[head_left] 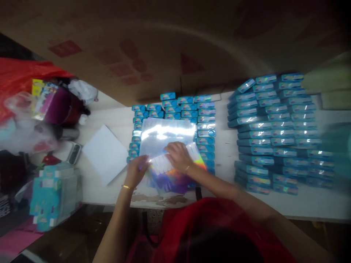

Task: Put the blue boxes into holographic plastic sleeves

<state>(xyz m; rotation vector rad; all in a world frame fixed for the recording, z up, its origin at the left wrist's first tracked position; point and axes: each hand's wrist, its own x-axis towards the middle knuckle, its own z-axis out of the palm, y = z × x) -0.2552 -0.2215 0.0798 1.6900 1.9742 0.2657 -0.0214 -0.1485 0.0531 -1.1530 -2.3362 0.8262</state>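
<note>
A shiny holographic sheet point(167, 133) lies over rows of small teal boxes point(206, 148) in the middle of the white table. Nearer the body, a second sheet point(164, 164) with pale label strips and rainbow reflections overlaps it. My left hand point(136, 171) pinches the left corner of this labelled sheet between thumb and fingers. Over its upper edge lies my right hand point(178, 157), with the fingers bent and pressed together; what its fingertips hold is too small to make out.
Stacked teal boxes point(283, 133) fill the right side. A white paper point(105, 155) lies at left, beside a white device point(68, 151) and flat teal cartons point(48, 197). Plastic bags point(30, 128) crowd the far left. A large cardboard box point(164, 47) stands behind.
</note>
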